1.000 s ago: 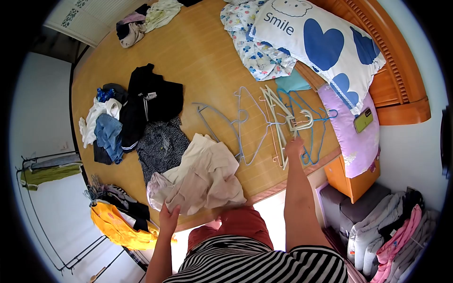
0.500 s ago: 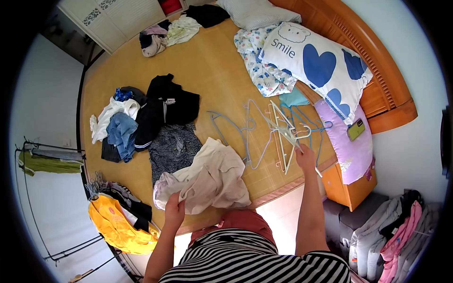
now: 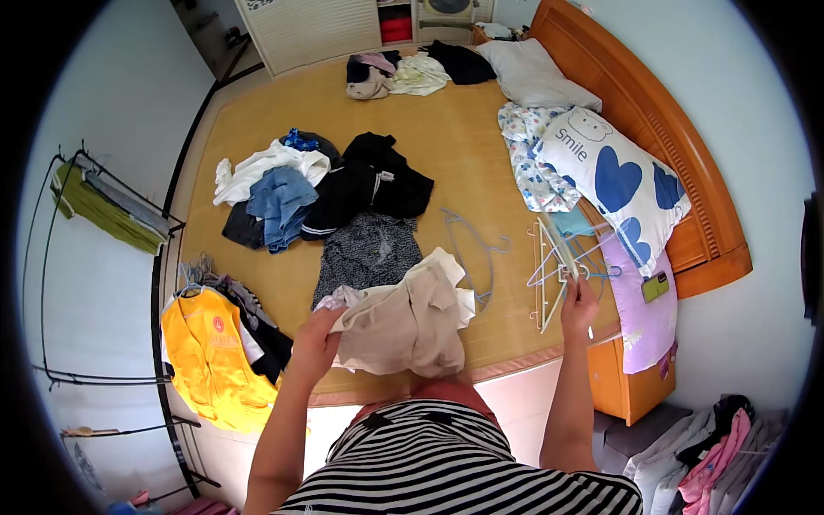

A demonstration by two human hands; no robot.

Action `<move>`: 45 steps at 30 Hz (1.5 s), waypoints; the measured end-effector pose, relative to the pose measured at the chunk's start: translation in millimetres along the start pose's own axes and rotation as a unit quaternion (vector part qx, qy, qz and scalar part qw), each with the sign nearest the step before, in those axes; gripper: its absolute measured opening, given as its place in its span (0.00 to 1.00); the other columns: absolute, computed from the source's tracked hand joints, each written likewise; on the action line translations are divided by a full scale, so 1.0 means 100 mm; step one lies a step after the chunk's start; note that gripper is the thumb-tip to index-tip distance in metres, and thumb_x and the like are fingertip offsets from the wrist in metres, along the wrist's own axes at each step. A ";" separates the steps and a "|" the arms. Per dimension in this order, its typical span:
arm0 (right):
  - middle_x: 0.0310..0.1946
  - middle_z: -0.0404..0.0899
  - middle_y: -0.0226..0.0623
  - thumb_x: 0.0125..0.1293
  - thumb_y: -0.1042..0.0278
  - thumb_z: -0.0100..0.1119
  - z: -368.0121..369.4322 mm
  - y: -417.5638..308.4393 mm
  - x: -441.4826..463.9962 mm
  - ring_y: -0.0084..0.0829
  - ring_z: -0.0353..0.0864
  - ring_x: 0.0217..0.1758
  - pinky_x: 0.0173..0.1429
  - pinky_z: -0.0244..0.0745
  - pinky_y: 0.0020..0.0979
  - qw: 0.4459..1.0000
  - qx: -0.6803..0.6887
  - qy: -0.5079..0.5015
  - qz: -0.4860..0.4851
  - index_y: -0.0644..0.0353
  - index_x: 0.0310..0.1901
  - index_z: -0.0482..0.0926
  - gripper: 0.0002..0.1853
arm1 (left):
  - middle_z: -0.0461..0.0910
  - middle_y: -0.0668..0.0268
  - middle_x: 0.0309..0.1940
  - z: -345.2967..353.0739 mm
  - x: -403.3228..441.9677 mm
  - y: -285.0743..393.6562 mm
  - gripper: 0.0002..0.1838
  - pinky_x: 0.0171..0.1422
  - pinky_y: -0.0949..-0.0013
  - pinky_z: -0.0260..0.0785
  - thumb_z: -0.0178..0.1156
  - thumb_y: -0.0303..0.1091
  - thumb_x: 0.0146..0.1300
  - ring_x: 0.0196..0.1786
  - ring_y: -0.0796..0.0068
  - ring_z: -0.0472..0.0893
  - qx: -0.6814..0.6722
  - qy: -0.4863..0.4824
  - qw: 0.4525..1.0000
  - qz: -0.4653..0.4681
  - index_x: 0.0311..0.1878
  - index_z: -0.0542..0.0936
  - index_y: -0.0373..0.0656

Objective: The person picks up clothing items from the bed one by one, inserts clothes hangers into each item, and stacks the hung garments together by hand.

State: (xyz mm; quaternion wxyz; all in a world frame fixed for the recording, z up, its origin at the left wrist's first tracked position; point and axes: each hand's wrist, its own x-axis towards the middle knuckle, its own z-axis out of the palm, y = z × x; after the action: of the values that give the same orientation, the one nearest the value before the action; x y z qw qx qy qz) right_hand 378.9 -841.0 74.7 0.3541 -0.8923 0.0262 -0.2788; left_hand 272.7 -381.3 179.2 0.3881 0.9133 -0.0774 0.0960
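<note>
The left hand (image 3: 316, 342) has its fingers pinched together on the left edge of a wrinkled beige cloth garment (image 3: 403, 322), which is gathered along the near edge of a wooden-framed bed covered with a smooth tan mat (image 3: 481, 163). The right hand (image 3: 581, 309), well apart from it, has its fingers closed around a slim, pale plastic clothes hanger (image 3: 566, 246); whether they grip more than one cannot be told. Thin cream-white hangers (image 3: 540, 296) lie just beside that hand, overlapping in view, while a grey-blue curved plastic hanger (image 3: 482, 249) lies on the mat between the garment and this group. Beyond the garment, partly covered by it, spreads a black-and-white speckled fabric piece (image 3: 369, 249); next to this are a black garment with white stripes (image 3: 365, 176), faded blue denim (image 3: 279, 204) and a crumpled white garment (image 3: 262, 172). To the right of the hangers, a phone in a green case (image 3: 655, 288) rests on a shiny lilac cushion (image 3: 637, 335), near a white pillow with blue hearts (image 3: 592, 159).
</note>
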 end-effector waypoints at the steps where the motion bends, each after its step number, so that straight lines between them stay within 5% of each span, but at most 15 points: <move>1: 0.27 0.77 0.46 0.62 0.76 0.55 -0.02 -0.05 -0.01 0.40 0.76 0.26 0.31 0.70 0.32 0.997 -0.071 -0.033 -0.014 0.62 0.44 0.79 0.09 | 0.75 0.53 0.33 -0.07 -0.02 -0.02 0.19 0.40 0.61 0.69 0.53 0.17 0.50 0.37 0.50 0.76 -0.001 0.005 1.000 0.001 0.48 0.77 0.39; 5: 0.28 0.77 0.46 0.61 0.73 0.57 0.12 -0.18 -0.26 0.42 0.77 0.26 0.30 0.70 0.36 0.998 -0.031 -0.046 -0.017 0.59 0.43 0.80 0.09 | 0.76 0.54 0.33 -0.24 -0.09 -0.06 0.19 0.40 0.62 0.69 0.55 0.18 0.52 0.36 0.51 0.77 0.016 0.008 0.999 -0.041 0.49 0.77 0.41; 8: 0.19 0.71 0.43 0.64 0.68 0.57 0.43 -0.25 -0.53 0.33 0.68 0.19 0.25 0.61 0.34 0.997 0.037 -0.021 -0.058 0.61 0.39 0.80 0.07 | 0.77 0.54 0.34 -0.25 -0.15 -0.13 0.18 0.40 0.63 0.70 0.56 0.18 0.53 0.37 0.52 0.78 0.002 0.026 0.999 -0.020 0.49 0.77 0.41; 10: 0.17 0.71 0.41 0.64 0.64 0.58 0.58 -0.27 -0.73 0.31 0.69 0.20 0.26 0.62 0.34 0.986 0.018 -0.130 0.100 0.62 0.38 0.81 0.10 | 0.78 0.54 0.34 -0.21 -0.21 -0.20 0.17 0.41 0.64 0.70 0.56 0.19 0.54 0.37 0.52 0.78 0.010 0.036 0.999 -0.011 0.48 0.78 0.41; 13: 0.19 0.73 0.45 0.63 0.63 0.57 0.87 -0.13 -0.99 0.38 0.71 0.21 0.27 0.64 0.37 0.967 0.031 -0.160 0.197 0.60 0.37 0.81 0.09 | 0.78 0.53 0.35 -0.22 -0.26 -0.18 0.16 0.42 0.63 0.71 0.56 0.20 0.55 0.38 0.51 0.78 0.014 0.021 0.999 -0.043 0.48 0.77 0.40; 24: 0.17 0.70 0.40 0.62 0.62 0.58 1.10 0.63 -1.44 0.30 0.69 0.21 0.28 0.64 0.37 0.946 0.003 -0.091 0.312 0.65 0.29 0.77 0.13 | 0.78 0.52 0.36 -0.14 -0.19 -0.18 0.17 0.44 0.63 0.71 0.57 0.20 0.55 0.40 0.50 0.79 0.032 -0.004 0.997 -0.068 0.49 0.77 0.39; 29: 0.18 0.73 0.28 0.66 0.63 0.56 0.94 0.72 -1.27 0.20 0.69 0.22 0.28 0.65 0.27 0.894 0.161 0.039 0.416 0.62 0.29 0.78 0.12 | 0.78 0.52 0.36 -0.09 -0.15 -0.16 0.17 0.42 0.63 0.71 0.58 0.20 0.55 0.39 0.50 0.79 0.032 -0.005 0.997 -0.067 0.50 0.77 0.39; 33: 0.22 0.74 0.28 0.66 0.63 0.57 0.86 0.91 -1.14 0.18 0.70 0.25 0.30 0.66 0.22 0.922 0.171 -0.008 0.347 0.64 0.33 0.77 0.11 | 0.78 0.53 0.35 -0.07 -0.11 -0.18 0.17 0.41 0.63 0.71 0.58 0.20 0.54 0.38 0.51 0.79 0.030 0.005 0.999 -0.040 0.49 0.77 0.39; 39: 0.22 0.74 0.25 0.65 0.64 0.59 0.79 0.27 -0.95 0.17 0.69 0.24 0.31 0.66 0.21 0.920 0.305 -0.014 0.246 0.63 0.33 0.80 0.10 | 0.77 0.55 0.31 -0.20 0.05 -0.11 0.19 0.38 0.62 0.70 0.62 0.22 0.52 0.34 0.52 0.77 0.068 -0.021 0.997 -0.011 0.50 0.77 0.40; 45: 0.17 0.65 0.23 0.63 0.63 0.63 0.64 -0.56 -0.61 0.16 0.58 0.21 0.26 0.56 0.23 0.976 0.141 -0.120 0.115 0.64 0.31 0.76 0.12 | 0.75 0.56 0.27 -0.47 0.22 0.03 0.19 0.33 0.63 0.67 0.64 0.39 0.56 0.30 0.53 0.76 0.118 -0.056 0.991 0.004 0.50 0.78 0.43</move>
State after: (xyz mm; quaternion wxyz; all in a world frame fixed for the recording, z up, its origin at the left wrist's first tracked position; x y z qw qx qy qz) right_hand 352.5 -744.7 43.6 0.5065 -0.8514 0.0468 -0.1279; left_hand 287.7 -350.8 218.1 0.2727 0.9563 -0.0908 0.0545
